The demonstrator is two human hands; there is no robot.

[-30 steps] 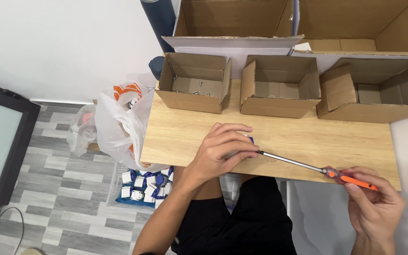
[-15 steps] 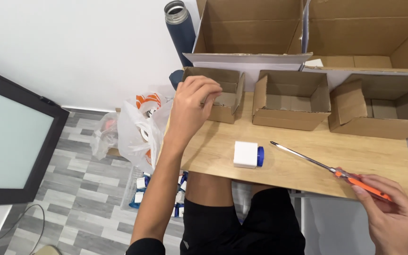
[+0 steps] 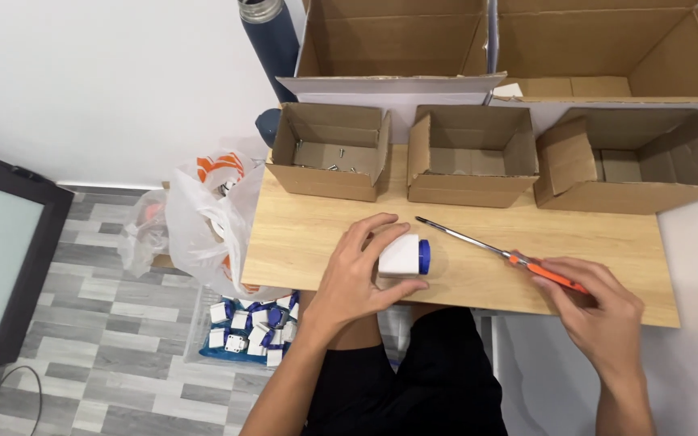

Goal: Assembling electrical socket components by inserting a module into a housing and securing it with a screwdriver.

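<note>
From the head view, my left hand cupped the small white-and-blue device lying mid-table, while my right hand, at four o'clock of it, pinched the orange-handled screwdriver, its tip just beside the device but apart. Screws already lay in the box at eleven o'clock; I judged this unit's work barely begun, with more units waiting in the floor tray.

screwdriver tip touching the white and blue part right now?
No, the screwdriver tip points into bare table above the white and blue part, which the left hand grips.
</note>
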